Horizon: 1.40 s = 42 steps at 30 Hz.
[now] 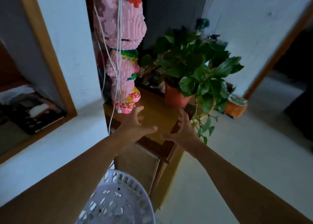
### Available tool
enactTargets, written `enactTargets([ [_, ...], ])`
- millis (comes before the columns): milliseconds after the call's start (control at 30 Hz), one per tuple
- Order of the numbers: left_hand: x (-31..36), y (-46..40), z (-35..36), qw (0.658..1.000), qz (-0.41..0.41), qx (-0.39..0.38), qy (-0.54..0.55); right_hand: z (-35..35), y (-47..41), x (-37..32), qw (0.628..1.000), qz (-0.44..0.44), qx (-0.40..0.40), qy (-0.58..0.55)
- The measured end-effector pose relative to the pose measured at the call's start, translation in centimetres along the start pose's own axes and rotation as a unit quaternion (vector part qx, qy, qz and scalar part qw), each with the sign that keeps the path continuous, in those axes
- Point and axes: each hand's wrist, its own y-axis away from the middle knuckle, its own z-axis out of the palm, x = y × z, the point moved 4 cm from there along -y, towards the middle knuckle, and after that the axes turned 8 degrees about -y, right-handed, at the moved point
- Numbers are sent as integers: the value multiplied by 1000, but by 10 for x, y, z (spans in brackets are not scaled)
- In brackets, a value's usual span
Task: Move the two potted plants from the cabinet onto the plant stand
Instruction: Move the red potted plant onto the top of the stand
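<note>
Both hands out over the cabinet (pixel 157 117) — left hand (pixel 135 123) and right hand (pixel 183 130) spread, empty, palms facing, shaped to cup the orange pot (pixel 174 96) of the potted plant (pixel 191 61) standing just beyond them on the cabinet's far end.

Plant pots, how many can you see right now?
2. An orange pot stands on the cabinet; another pot sits lower, right of it. Leaves may hide others.
</note>
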Motion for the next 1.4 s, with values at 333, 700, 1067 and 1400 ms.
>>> enactTargets([
  [333,-22,-71,20,994,59,-60,-65,9,-34,27,996,-16,80,44],
  [700,-66,-178,53,987,123,-44,-89,13,-131,88,986,-80,144,31],
  [1067,-47,-251,80,980,172,-39,-88,-2,-188,99,968,-142,205,42],
  [1400,-37,-290,98,977,197,-79,3,-7,-218,103,958,-144,245,34],
])
